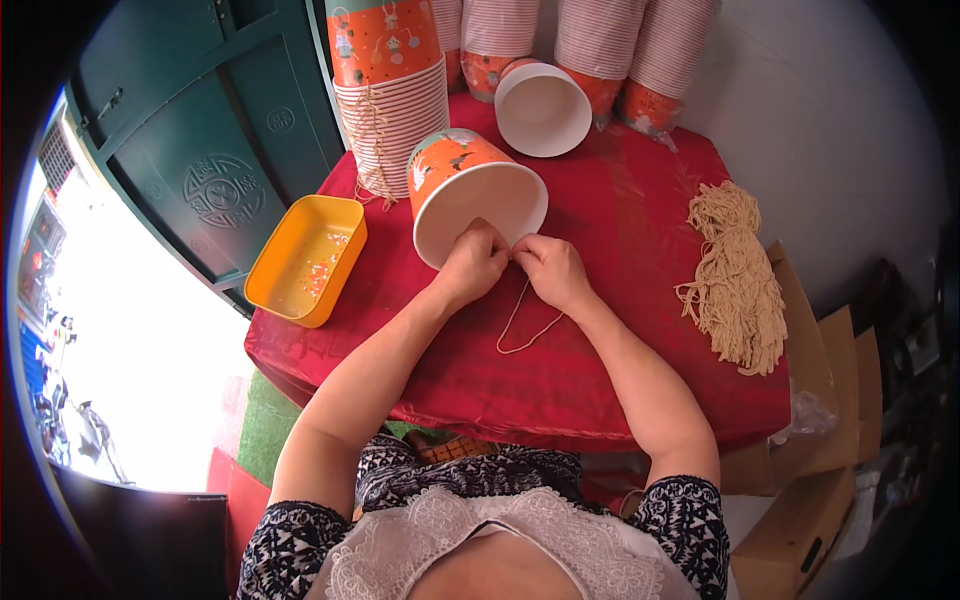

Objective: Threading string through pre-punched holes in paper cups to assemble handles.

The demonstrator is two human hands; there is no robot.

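Note:
A large orange and green paper bucket [455, 165] lies tilted on its side, its white mouth towards me. At the lower right of its rim, my left hand [474, 264] is closed with its fingers just inside the mouth, pinching at the edge. Right beside it, my right hand [552, 270] is pinched closed on a thin beige cord [505, 330]; the fingertips of both hands nearly meet. A slack loop of the cord hangs below my hands onto the red cloth. The exact spot where cord and rim meet is hidden by my fingers.
A tall stack of nested buckets [390, 120] with cords stands behind left; wrapped stacks [600, 40] and a single tipped bucket [543, 108] are at the back. A yellow tub [262, 275] holds small bits. A cord bundle [735, 280] lies right, above cardboard boxes [800, 530].

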